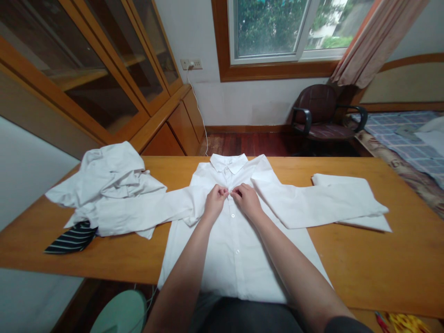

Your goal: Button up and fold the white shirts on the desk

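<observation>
A white button-up shirt (218, 245) lies face up on the wooden table, its collar toward the far edge and its sleeves spread to both sides. My left hand (217, 198) and my right hand (245, 198) meet at the front placket on the chest. Both pinch the fabric there, close together, with fingers closed. Whether a button is between the fingertips is too small to see. Below my hands, a few buttons show down the placket. The hem hangs over the near edge by my lap.
A crumpled heap of white clothing (111, 178) and a dark striped tie (72, 238) lie on the left of the table (364, 259). Folded white cloth (362, 222) sits partly under the right sleeve. Beyond stand a chair (317, 111) and a glass-door cabinet (152, 108); a green round stool (121, 310) is below.
</observation>
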A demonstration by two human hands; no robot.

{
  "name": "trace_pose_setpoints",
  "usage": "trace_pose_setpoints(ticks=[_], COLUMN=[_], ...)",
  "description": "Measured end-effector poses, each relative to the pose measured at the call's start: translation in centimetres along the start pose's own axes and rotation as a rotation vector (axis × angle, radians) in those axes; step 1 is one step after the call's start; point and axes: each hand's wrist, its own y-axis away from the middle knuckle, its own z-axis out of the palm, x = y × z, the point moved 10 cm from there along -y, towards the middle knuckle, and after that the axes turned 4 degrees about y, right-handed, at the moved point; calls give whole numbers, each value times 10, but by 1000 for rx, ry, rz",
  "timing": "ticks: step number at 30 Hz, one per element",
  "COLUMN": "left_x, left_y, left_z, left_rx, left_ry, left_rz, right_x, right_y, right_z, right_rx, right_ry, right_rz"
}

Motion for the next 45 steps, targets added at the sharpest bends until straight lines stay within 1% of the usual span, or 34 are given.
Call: trace_pose_setpoints(ticks=[7,16,25,35,45], left_x=[1,4,-1,1,0], left_y=[1,2,1,2,2], left_z=[-1,-1,-1,-1,-2], left_rx=[-1,-6,2,18,26], left_ry=[-15,5,-33,12,18], left_rz=[-23,-5,-6,25,8], right_x=[1,-1,-1,-4,-3], right_y=[0,0,0,2,1], right_z=[2,1,3,-1,0], right_rx=[-8,-16,-22,-17,-8], right_ry=[2,24,21,14,3], right_rz=[-1,-9,-9,-4,-8])
